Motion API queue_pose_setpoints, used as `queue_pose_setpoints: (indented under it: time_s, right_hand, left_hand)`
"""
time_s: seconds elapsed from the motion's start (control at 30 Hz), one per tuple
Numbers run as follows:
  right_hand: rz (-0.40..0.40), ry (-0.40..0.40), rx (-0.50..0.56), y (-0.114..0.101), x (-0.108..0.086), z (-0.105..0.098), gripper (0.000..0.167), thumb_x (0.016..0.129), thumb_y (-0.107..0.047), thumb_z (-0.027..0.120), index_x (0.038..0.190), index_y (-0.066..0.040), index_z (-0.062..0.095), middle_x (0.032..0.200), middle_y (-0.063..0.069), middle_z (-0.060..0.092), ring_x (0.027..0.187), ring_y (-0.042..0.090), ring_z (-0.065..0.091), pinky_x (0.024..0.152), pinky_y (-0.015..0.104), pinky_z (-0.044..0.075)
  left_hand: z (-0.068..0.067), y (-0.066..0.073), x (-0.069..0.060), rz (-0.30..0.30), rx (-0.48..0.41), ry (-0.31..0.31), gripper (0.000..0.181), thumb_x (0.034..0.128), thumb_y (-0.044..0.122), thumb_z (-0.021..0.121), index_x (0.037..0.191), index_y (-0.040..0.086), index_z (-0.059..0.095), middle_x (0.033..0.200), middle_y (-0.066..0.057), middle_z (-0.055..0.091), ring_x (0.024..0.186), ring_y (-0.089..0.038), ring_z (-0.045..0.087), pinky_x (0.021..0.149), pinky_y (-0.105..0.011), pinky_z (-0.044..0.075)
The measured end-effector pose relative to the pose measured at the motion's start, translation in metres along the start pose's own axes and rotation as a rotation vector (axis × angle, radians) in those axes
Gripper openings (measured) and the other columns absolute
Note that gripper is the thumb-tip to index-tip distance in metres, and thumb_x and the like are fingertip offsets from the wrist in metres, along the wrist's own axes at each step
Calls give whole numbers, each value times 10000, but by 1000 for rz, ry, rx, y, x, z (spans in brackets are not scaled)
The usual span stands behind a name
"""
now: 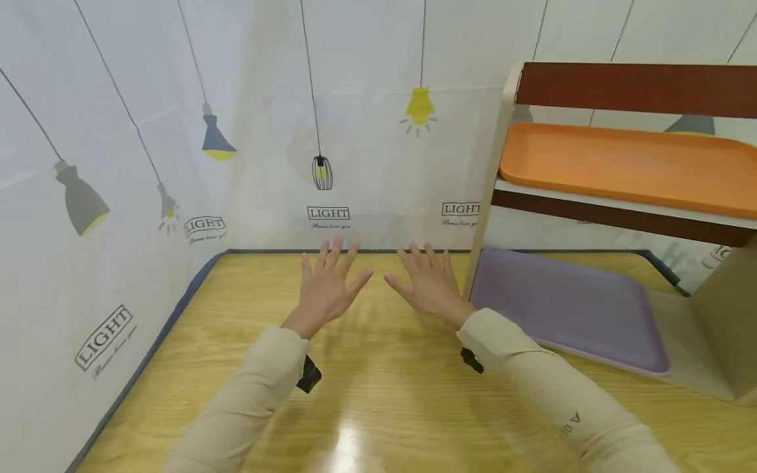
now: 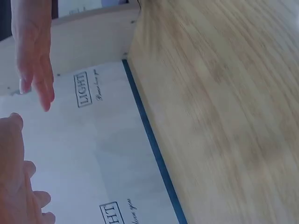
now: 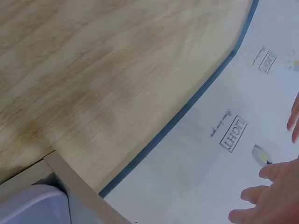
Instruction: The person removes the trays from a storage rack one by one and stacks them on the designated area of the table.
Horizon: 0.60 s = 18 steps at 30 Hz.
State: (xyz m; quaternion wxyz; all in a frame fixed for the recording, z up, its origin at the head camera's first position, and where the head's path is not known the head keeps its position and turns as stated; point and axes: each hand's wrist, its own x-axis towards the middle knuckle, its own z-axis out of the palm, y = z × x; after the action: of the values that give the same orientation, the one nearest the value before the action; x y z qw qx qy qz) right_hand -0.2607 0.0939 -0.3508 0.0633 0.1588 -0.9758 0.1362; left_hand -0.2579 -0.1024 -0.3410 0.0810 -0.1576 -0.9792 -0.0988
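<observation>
Both hands hover side by side above the wooden table (image 1: pixel 378 394), fingers straight and spread. The left hand (image 1: pixel 325 288) holds nothing, its thumb turned toward the other hand. Likewise bare is the right hand (image 1: pixel 432 282), just left of the shelf's side panel (image 1: pixel 486 217). In the left wrist view, the left hand's fingers (image 2: pixel 14 172) come in at the left edge, with the right hand (image 2: pixel 35 51) above them. Fingers of the right hand (image 3: pixel 275 196) appear at the lower right of the right wrist view.
A two-level shelf stands at the right. An orange tray (image 1: pixel 627 167) lies on its upper level and a purple tray (image 1: pixel 568 309) on its lower one. White wall covering (image 1: pixel 367 144) with printed lamps borders the table behind and at left, above a dark blue edge strip (image 1: pixel 171 328).
</observation>
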Motion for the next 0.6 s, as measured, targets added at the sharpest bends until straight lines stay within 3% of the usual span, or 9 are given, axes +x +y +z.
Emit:
queue_pose_setpoints:
  time_s: [0.27, 0.5, 0.6]
  right_hand:
    - [-135, 76, 12, 3, -47, -15, 646, 902, -519, 330, 1415, -146, 207, 1453, 102, 104, 1320, 311, 33, 1026, 540, 7]
    - [-160, 148, 13, 24, -89, -42, 645, 897, -485, 395, 1411, -136, 224, 1451, 106, 149, 1323, 298, 68, 1024, 545, 34]
    - [-163, 193, 27, 39, -109, -55, 633, 891, -446, 445, 1398, -115, 264, 1437, 126, 193, 1311, 329, 120, 1016, 558, 70]
  left_hand:
    - [-7, 11, -17, 94, -42, 72, 663, 881, 597, 236, 1429, 257, 80, 1472, -54, 32, 1329, -246, -56, 1006, -563, -48]
    - [-18, 32, -24, 166, -132, 147, 693, 868, 625, 203, 1429, 228, 117, 1470, -48, 61, 1333, -245, -5, 1008, -566, -32]
    - [-22, 45, -23, 214, -231, 170, 737, 847, 658, 162, 1430, 210, 121, 1469, -37, 57, 1333, -224, -12, 1006, -563, -45]
